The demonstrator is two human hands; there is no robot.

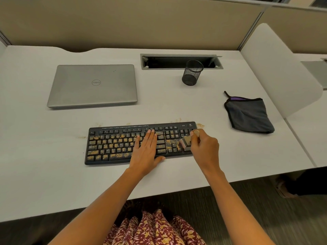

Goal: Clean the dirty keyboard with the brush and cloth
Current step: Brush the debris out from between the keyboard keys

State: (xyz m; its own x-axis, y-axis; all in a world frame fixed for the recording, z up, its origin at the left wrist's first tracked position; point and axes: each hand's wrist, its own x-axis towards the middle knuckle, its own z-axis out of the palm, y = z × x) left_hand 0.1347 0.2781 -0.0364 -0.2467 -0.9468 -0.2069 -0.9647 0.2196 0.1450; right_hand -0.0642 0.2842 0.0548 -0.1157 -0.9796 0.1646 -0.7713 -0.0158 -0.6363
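Right now the right hand is closed around a small brush, with the bristles down on the number keys at the right end of the keyboard. The left hand lies open and flat on the middle keys, holding nothing, and it looks like it is keeping the keyboard from sliding. The keyboard sits near the front of the white worktop, and yellow-brown crumbs cover most of its left and middle keys. A few crumbs lie on the worktop beside it too. The keyboard looks light and stiff, so it could slip if pushed hard, and pressing down on it is a good way to hold it. The brush looks small and easy to pinch by its handle. The cloth lies folded well off to the right, past the keyboard. It looks soft and floppy, so any corner would do for picking it up. A closed laptop and a black mesh cup sit farther back, well apart from the keyboard. There is lots of bare room around the keyboard for sweeping, but the front edge of the worktop is close, so crumbs could fall off.
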